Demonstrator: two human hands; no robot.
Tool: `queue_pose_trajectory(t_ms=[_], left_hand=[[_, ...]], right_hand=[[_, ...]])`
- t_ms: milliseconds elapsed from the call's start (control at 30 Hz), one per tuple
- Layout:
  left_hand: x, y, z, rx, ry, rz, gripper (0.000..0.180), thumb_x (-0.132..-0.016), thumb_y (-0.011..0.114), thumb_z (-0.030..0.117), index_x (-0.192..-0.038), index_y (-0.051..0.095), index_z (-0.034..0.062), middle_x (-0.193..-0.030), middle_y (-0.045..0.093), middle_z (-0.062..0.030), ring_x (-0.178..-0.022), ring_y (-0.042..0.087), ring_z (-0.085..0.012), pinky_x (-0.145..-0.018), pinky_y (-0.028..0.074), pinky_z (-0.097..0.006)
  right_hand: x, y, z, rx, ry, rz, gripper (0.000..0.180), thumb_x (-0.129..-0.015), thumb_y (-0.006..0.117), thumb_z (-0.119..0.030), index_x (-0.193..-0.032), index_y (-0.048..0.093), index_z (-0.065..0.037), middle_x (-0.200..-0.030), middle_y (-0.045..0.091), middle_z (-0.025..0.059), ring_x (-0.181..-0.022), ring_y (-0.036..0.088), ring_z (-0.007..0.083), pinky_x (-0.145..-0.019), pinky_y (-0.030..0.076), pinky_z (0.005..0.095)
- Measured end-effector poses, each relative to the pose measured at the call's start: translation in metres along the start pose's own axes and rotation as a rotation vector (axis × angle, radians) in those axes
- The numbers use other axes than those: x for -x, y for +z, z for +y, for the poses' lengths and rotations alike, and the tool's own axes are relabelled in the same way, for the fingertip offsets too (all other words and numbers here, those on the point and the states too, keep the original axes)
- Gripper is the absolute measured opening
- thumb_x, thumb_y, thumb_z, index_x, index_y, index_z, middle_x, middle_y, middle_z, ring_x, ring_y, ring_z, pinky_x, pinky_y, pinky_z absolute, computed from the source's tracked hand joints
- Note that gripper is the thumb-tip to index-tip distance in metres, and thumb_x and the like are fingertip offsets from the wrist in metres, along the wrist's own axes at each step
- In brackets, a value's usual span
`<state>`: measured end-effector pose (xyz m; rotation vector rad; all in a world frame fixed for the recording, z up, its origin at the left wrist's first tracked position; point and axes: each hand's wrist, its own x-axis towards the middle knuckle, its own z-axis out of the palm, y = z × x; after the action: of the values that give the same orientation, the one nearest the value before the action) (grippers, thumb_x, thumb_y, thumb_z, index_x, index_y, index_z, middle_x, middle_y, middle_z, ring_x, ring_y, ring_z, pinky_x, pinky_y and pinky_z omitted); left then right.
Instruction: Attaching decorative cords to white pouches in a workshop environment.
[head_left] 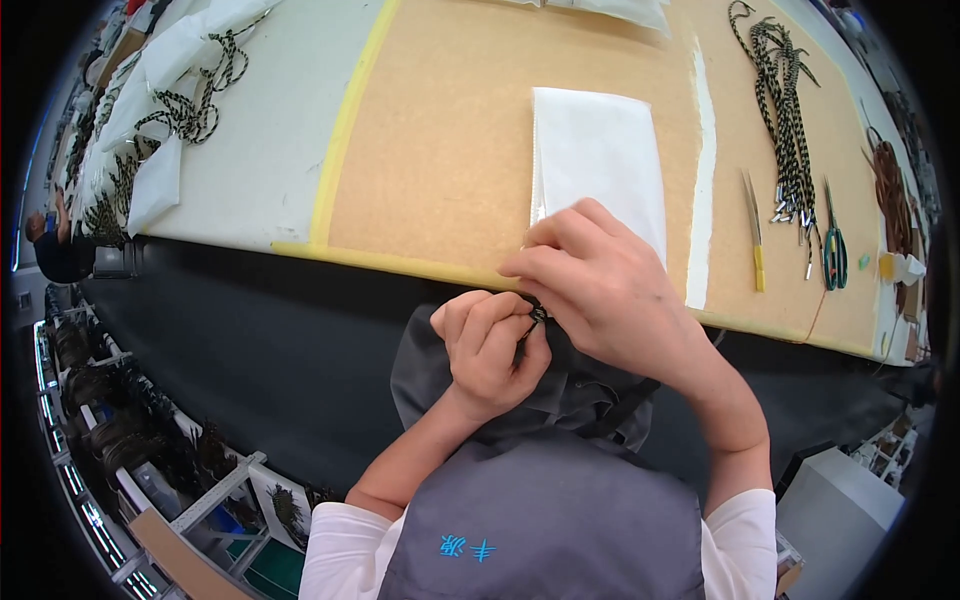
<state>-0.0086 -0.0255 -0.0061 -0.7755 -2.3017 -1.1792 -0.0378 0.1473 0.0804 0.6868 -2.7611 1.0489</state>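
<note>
Where hands (540, 310) meet: tan worktable (440, 140).

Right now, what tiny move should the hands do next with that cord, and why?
Probably ease the cord end a little further into the white pouch. The left hand pinches the cord right at the pouch's near edge, and the right hand grips that edge, so both are lined up.

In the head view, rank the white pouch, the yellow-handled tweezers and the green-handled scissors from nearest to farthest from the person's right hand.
1. White pouch: flat on the tan board, its near edge under the right hand.
2. Yellow-handled tweezers: farther right, past the white strip.
3. Green-handled scissors: farthest right, beside the bundle of black-and-yellow cords.
</note>
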Motion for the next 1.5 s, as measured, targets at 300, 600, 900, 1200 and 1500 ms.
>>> queue_pose_trajectory(t_ms=[300,600,900,1200,1500], left_hand=[[0.003,-0.011,0.016,1.306,-1.026,-0.175,0.006,-0.099,0.057,0.002,-0.102,0.061,-0.0008,-0.107,0.066,-0.0045,-0.095,0.059,-0.0064,-0.088,0.047,-0.024],[-0.003,-0.014,0.013,0.649,-0.701,-0.222,0.006,-0.087,0.068,0.001,-0.09,0.063,0.0014,-0.098,0.069,-0.0079,-0.088,0.062,-0.0168,-0.084,0.045,-0.029],[-0.015,-0.02,0.009,0.088,0.018,-0.18,0.014,-0.075,0.071,-0.003,-0.085,0.064,0.0041,-0.095,0.069,-0.0083,-0.081,0.061,-0.0243,-0.078,0.042,-0.037],[-0.002,-0.026,-0.004,1.429,-1.135,-0.375,0.022,-0.101,0.053,0.013,-0.107,0.065,-0.0045,-0.1,0.069,-0.0094,-0.09,0.063,-0.0155,-0.085,0.05,-0.029],[-0.006,-0.025,-0.014,1.698,-1.408,-0.477,0.023,-0.1,0.056,0.015,-0.105,0.067,-0.0038,-0.098,0.07,-0.0098,-0.09,0.065,-0.016,-0.085,0.051,-0.03]], right_hand=[[0.082,0.036,-0.024,-0.282,0.475,0.267,0.018,-0.084,0.077,-0.003,-0.1,0.069,-0.002,-0.084,0.07,0.0084,-0.064,0.066,0.0151,-0.055,0.052,0.0268],[0.079,0.031,-0.018,-0.135,0.284,0.234,0.013,-0.08,0.075,0.001,-0.089,0.066,-0.003,-0.077,0.066,0.0075,-0.061,0.063,0.0201,-0.053,0.05,0.0292],[0.037,0.002,-0.011,0.081,-0.082,0.046,0.018,-0.073,0.071,-0.001,-0.089,0.064,-0.006,-0.075,0.058,0.0034,-0.065,0.056,0.0198,-0.053,0.046,0.0316],[0.031,0.01,-0.009,0.068,0.004,0.091,0.019,-0.071,0.075,-0.003,-0.086,0.065,-0.007,-0.072,0.057,0.0035,-0.065,0.054,0.0211,-0.054,0.045,0.0317],[0.034,0.012,-0.011,0.066,0.029,0.082,0.019,-0.072,0.076,-0.001,-0.086,0.064,-0.006,-0.072,0.06,0.0032,-0.063,0.054,0.0208,-0.055,0.045,0.0321]])
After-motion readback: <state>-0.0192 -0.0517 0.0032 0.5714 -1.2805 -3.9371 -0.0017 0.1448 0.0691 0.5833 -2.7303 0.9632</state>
